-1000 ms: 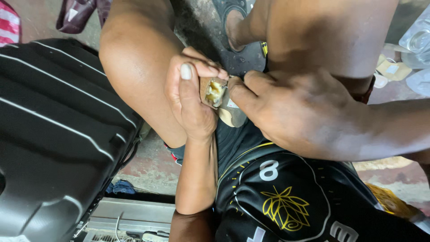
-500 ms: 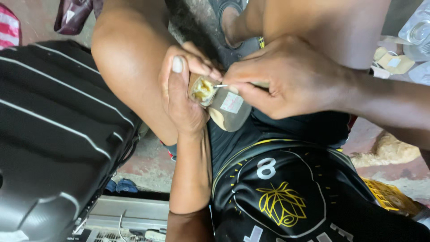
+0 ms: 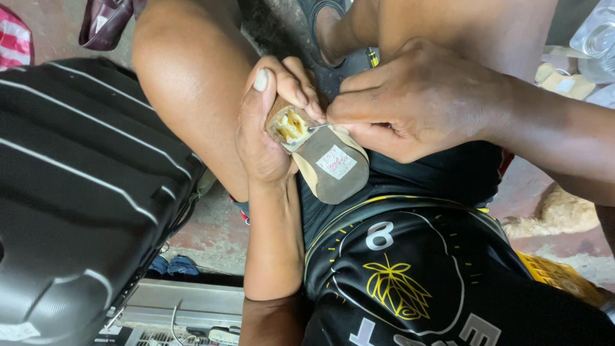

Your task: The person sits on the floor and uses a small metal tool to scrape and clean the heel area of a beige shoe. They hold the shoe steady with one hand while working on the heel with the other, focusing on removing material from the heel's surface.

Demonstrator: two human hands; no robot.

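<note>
Two bare hands are met over a small shoe near the middle of the view, above the lap. The shoe is held sole-up, its flat tan sole rounded at the toe and marked by a white paper sticker. The heel end is gripped by the left hand, thumb pressed up one side and fingers curled tight over the other. A pale yellow, rough patch is exposed there, where the heel piece would sit. At three o'clock from that patch the right hand is bunched, its fingers pinched together on a thin metal tool, whose shiny tip touches the yellow patch. A bare knee rises at ten o'clock of the shoe. A black ribbed hard suitcase, glossy and ridged, fills the nine o'clock side. Black shorts with yellow trim and a printed leaf lie at six o'clock.
</note>
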